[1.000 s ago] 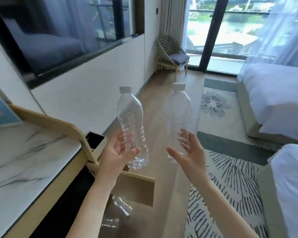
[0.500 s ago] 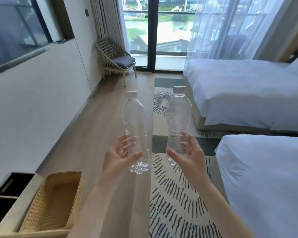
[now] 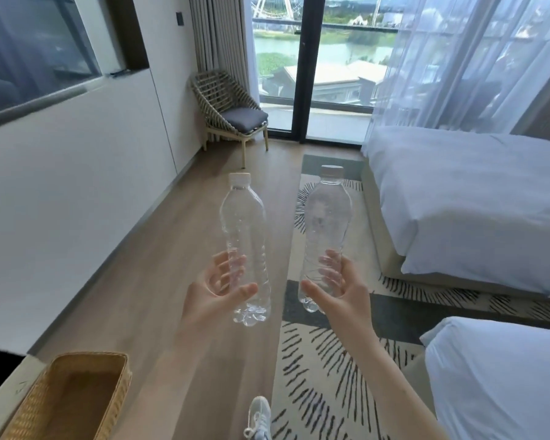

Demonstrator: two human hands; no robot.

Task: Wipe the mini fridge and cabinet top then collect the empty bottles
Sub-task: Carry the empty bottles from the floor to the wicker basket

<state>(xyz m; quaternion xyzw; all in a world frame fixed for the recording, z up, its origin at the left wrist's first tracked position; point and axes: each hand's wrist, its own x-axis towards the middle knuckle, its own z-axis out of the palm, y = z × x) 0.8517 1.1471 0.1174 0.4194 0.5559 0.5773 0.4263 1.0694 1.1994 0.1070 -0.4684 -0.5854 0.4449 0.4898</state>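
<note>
Bottles number two, both clear plastic, empty and white-capped, held upright side by side in mid-air over the wooden floor, apart from each other. The left bottle sits in the left hand, thumb in front and fingers curled behind its lower half. The right bottle is gripped the same way by the right hand, low on its body.

Below the hands, one pale shoe shows at the bottom edge. One wicker basket stands at lower left. One patterned rug lies to the right, beside two white beds: the near bed and the far bed. One woven chair with a grey cushion stands by the glass door.
</note>
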